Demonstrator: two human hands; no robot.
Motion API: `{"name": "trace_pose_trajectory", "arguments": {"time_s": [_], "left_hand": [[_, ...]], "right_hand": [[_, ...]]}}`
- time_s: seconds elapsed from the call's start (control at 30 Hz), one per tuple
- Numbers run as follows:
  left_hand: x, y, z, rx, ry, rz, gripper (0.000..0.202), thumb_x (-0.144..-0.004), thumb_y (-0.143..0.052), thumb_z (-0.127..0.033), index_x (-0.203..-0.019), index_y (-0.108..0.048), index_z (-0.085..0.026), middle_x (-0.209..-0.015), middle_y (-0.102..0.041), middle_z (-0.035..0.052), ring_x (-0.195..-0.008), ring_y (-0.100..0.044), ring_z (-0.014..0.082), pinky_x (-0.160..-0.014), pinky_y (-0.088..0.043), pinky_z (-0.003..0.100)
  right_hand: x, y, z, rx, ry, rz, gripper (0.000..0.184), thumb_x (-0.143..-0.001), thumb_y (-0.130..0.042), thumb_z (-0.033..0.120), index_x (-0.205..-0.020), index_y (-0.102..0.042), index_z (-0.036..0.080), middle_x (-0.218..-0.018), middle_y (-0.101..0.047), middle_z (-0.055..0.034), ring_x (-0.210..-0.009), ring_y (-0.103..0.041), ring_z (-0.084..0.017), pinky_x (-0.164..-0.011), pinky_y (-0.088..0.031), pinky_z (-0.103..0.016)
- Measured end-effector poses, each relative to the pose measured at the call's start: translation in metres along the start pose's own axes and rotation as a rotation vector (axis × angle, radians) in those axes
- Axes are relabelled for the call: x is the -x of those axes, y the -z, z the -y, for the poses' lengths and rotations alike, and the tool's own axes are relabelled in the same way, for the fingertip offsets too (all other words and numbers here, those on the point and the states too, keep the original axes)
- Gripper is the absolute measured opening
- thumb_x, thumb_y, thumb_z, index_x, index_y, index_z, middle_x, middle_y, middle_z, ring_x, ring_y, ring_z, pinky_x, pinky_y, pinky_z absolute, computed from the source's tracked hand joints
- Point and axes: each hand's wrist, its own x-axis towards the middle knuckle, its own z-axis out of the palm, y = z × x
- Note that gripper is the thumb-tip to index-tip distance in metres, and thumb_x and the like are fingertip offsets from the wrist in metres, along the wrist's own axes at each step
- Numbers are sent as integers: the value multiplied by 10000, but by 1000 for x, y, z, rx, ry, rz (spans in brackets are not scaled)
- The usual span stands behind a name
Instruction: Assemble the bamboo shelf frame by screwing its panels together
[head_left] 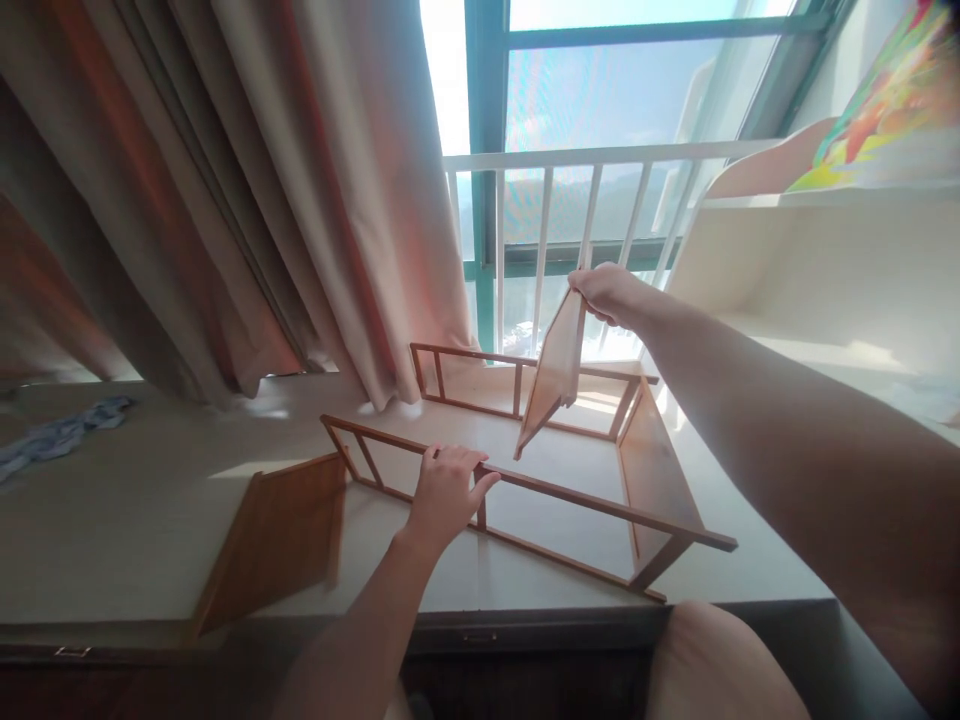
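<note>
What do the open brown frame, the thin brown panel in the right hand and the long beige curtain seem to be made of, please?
The open brown frame: likely wood or bamboo, smooth, given its straight, brown bars. The thin brown panel in the right hand: probably similar; haze hides any grain. The long beige curtain: matte fabric, given its soft folds.

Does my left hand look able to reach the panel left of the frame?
Probably yes: the left hand would have to leave the frame, but the panel sits close by with nothing visible covering it.
</note>
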Motion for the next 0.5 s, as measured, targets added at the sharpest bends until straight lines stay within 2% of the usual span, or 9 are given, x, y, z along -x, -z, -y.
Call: {"name": "trace_pose_trajectory", "arguments": {"time_s": [0.13,0.23,0.5], "left_hand": [[0,-3,1,33,10,-23,290,-920,-503,-482,-1027,-647,-253,-994,-685,18,-1014,-575,211,-1057,-274,453],[0,-5,3,68,9,-26,295,-904,-527,-496,-978,-646,-237,-967,-680,23,-991,-575,210,-1057,-275,442],[1,-8,9,137,-8,-36,250,-891,-564,-466,-938,-639,-233,-947,-677,21,-977,-570,209,-1029,-296,421]], "right_hand": [[-6,-25,2,113,82,7,275,-849,-561,395,-714,-525,158,-438,-357,40,-379,-343,-92,-406,-251,-252],[-9,-41,3,153,61,27,281,-845,-554,409,-747,-544,146,-439,-355,44,-382,-351,-95,-411,-262,-249],[-3,-59,7,138,-12,144,275,-851,-498,401,-669,-453,199,-410,-325,40,-345,-277,-102,-359,-201,-260]]}}
